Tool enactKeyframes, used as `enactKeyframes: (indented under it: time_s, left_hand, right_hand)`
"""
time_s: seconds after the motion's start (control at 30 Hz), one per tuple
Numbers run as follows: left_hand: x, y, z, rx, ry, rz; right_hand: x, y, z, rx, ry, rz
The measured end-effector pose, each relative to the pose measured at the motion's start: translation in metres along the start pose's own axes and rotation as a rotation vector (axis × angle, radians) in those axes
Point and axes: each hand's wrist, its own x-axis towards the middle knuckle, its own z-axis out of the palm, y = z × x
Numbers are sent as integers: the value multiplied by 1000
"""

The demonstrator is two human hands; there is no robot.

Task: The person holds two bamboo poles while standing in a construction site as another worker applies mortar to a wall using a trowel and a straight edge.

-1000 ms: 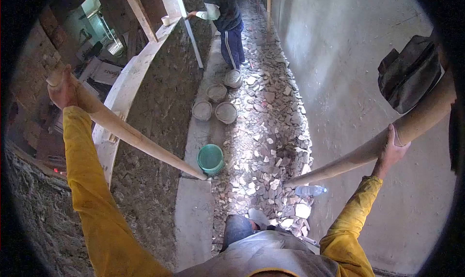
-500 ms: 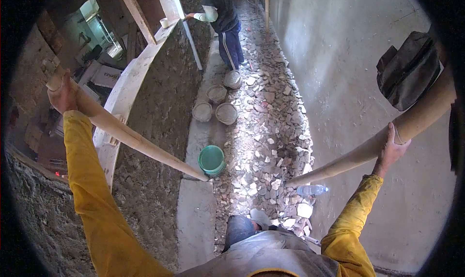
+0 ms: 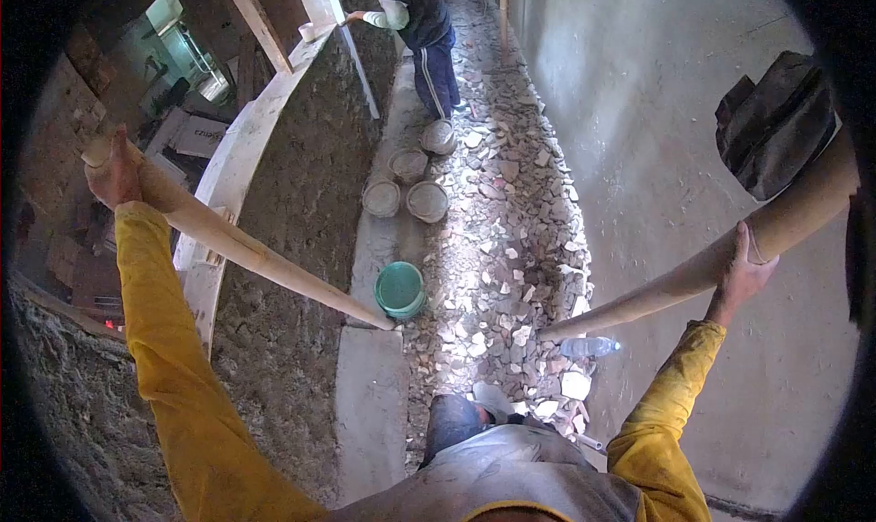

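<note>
On the far left, my left hand is closed around the upper part of a wooden pole. That pole slants down to the ledge, its foot close to a green bucket with something greenish inside. My right hand grips a second, thicker-looking wooden pole on the right. Its lower end meets the rubble beside a clear plastic bottle lying on its side. A dark cloth or bag hangs by the upper part of the right pole.
Broken stone rubble covers the strip ahead. Several buckets of grey material stand on the concrete ledge. Beyond them another person stands, one hand at a long straight bar. A rough wall is left, a plastered wall right.
The view has shifted slightly, so the buckets and the other person appear a little higher. Both hands keep hold of their poles.
</note>
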Motion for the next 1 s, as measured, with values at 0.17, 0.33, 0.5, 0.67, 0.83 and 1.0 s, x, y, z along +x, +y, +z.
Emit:
enactKeyframes:
  time_s: [0.17,0.33,0.5,0.67,0.83,1.0]
  left_hand:
    - [-3,4,1,-208,44,-74]
    - [-6,7,2,-239,60,-115]
    - [-1,2,1,-155,48,-170]
    - [3,-11,6,-250,42,-179]
    - [7,-20,6,-74,102,-75]
    - [11,-31,8,-130,61,-68]
  right_hand:
    - [-1,-1,1,33,-14,19]
    - [0,0,0,99,-43,31]
    - [-2,-5,0,99,-28,32]
    - [-1,-2,1,19,-10,44]
    - [-3,-3,0,4,-16,33]
    - [-1,-3,0,20,-24,-9]
